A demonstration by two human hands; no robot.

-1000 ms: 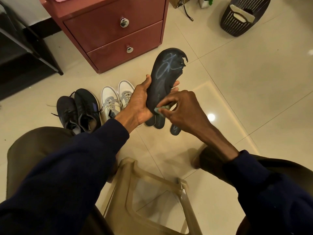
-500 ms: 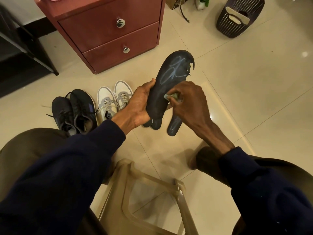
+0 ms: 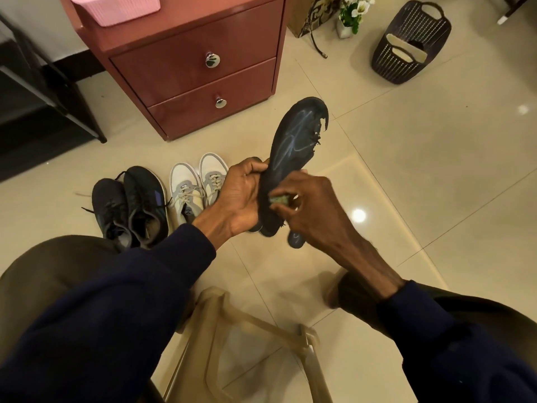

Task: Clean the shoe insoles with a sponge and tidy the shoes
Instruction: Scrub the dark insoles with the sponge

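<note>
Scrubbing step in hand: dark insole [image 3: 293, 146] gripped mid-length by L hand [image 3: 241, 196], held toe-up over floor [image 3: 436, 175]; greenish sponge [image 3: 279, 199] pinched by R hand [image 3: 311, 205], seemingly pressed near heel (blurred). Next: frayed toe edge to be wiped gently

shoes [image 3: 157, 202] before cabinet [image 3: 191, 68]

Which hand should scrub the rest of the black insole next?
The right hand: it pinches the green sponge against the insole, low down. The left hand grips the insole by its edge, holding it up.
</note>
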